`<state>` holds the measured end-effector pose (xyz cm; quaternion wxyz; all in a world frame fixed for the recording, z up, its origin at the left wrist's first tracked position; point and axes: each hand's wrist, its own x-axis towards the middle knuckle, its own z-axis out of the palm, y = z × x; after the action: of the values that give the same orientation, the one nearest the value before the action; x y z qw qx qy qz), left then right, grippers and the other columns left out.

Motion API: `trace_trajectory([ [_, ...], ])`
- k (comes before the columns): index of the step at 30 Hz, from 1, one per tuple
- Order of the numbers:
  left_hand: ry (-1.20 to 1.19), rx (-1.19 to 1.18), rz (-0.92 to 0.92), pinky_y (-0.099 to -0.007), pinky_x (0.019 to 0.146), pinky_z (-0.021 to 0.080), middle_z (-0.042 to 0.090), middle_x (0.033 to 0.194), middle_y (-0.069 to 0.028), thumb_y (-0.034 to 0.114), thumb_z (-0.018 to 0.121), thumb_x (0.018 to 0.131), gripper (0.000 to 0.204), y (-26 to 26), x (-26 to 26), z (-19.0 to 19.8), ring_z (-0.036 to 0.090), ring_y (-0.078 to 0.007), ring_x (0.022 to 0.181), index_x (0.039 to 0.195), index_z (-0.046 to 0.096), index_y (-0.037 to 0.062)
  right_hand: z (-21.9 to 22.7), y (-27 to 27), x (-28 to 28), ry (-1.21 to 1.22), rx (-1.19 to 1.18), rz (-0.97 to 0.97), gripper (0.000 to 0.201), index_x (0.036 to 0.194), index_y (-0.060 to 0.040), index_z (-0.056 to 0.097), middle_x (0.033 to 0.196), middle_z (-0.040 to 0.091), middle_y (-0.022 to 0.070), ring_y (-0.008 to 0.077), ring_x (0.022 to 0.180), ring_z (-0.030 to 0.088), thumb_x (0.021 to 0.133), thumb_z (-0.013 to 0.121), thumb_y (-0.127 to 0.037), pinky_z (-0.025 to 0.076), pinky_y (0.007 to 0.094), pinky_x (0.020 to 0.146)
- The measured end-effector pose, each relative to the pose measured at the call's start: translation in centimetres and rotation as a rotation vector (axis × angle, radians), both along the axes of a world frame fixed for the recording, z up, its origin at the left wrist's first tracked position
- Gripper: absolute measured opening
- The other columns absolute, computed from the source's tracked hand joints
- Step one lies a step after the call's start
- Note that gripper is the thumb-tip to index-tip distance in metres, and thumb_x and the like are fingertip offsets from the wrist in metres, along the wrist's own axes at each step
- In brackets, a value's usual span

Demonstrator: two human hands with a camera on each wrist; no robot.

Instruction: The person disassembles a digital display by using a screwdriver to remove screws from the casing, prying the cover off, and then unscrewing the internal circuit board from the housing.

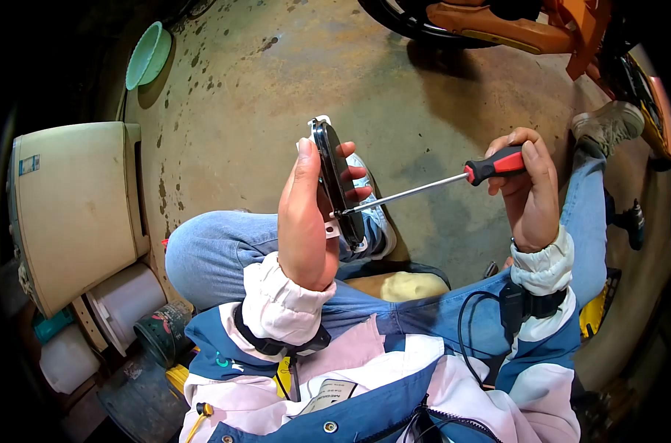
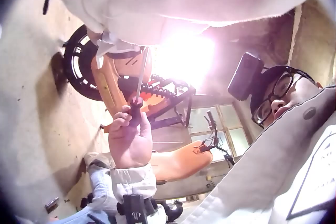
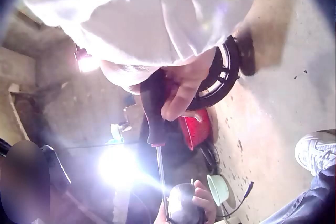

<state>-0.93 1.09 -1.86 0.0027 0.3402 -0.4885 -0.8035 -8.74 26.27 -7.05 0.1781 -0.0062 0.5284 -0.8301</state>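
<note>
My left hand (image 1: 304, 210) grips a glossy black oblong part (image 1: 340, 177) with white tabs at its edges, held upright on its edge, fingers wrapped behind it and thumb along the near side. My right hand (image 1: 531, 196) pinches the red and black handle of a screwdriver (image 1: 496, 165). Its long metal shaft points left, with the tip right at the lower end of the black part. In the right wrist view, the screwdriver (image 3: 154, 103) runs down toward the rounded black part (image 3: 185, 205). From the left wrist, my right hand (image 2: 131, 142) shows fingers curled round the handle.
An orange motorbike (image 1: 498, 26) stands at the back right. A pale green basin (image 1: 149, 55) is on the concrete floor at the back left. Beside my left knee are a beige box (image 1: 77, 207), a white bucket (image 1: 129, 303) and a dark tin (image 1: 163, 330).
</note>
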Motion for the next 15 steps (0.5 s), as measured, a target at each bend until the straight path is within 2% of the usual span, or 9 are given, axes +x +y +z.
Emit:
trace_trajectory([
  [7,-0.021,0.005,-0.034,-0.0312,0.079,0.056,0.063,0.117,-0.0090,0.049,0.044,0.107,0.050,-0.16,0.16,-0.08,0.063,-0.0166,0.094,0.127,0.053,0.0049,-0.23,-0.11,0.08,-0.014,-0.003,0.003,0.026,0.118,-0.0053,0.053,0.101,0.067,0.0124,0.0118,0.073,0.064,0.107,0.045,-0.028,0.055,0.0265,0.066],
  [9,-0.017,0.003,-0.043,-0.0313,0.079,0.056,0.063,0.117,-0.0089,0.050,0.044,0.107,0.050,-0.09,0.13,-0.06,0.063,-0.0165,0.094,0.127,0.053,0.0049,0.02,-0.36,0.10,-0.009,0.028,-0.012,0.029,0.116,-0.0051,0.054,0.098,0.067,0.0102,0.0107,0.072,0.064,0.108,0.046,-0.031,0.054,0.0255,0.063],
  [10,-0.033,-0.025,-0.014,-0.0306,0.078,0.056,0.066,0.110,-0.0099,0.050,0.042,0.107,0.052,0.09,0.02,-0.02,0.064,-0.0168,0.089,0.126,0.057,0.0041,-0.09,-0.29,0.12,-0.009,0.028,-0.012,0.029,0.116,-0.0051,0.054,0.098,0.067,0.0102,0.0107,0.072,0.064,0.108,0.046,-0.031,0.054,0.0255,0.063],
  [11,-0.049,-0.053,0.016,-0.0299,0.077,0.055,0.069,0.103,-0.0109,0.051,0.040,0.107,0.055,0.20,-0.05,0.01,0.065,-0.0172,0.084,0.124,0.061,0.0033,-0.28,-0.13,0.11,0.009,0.084,-0.001,0.032,0.113,-0.0053,0.056,0.093,0.066,0.0083,0.0096,0.070,0.063,0.108,0.046,-0.035,0.052,0.0239,0.060],
  [13,-0.049,-0.094,0.017,-0.0291,0.076,0.055,0.069,0.103,-0.0103,0.051,0.041,0.107,0.054,0.09,-0.01,-0.09,0.065,-0.0164,0.083,0.124,0.061,0.0036,-0.37,0.05,0.09,0.026,0.141,0.010,0.036,0.110,-0.0055,0.057,0.088,0.065,0.0064,0.0084,0.068,0.062,0.108,0.046,-0.039,0.050,0.0224,0.057],
  [15,-0.047,-0.134,0.019,-0.0282,0.075,0.054,0.069,0.103,-0.0097,0.051,0.041,0.107,0.054,0.05,0.05,-0.17,0.064,-0.0157,0.082,0.124,0.062,0.0039,-0.22,0.15,0.14,0.091,0.274,0.034,0.046,0.105,-0.0057,0.060,0.077,0.062,0.0022,0.0060,0.061,0.058,0.107,0.044,-0.049,0.044,0.0191,0.050],
])
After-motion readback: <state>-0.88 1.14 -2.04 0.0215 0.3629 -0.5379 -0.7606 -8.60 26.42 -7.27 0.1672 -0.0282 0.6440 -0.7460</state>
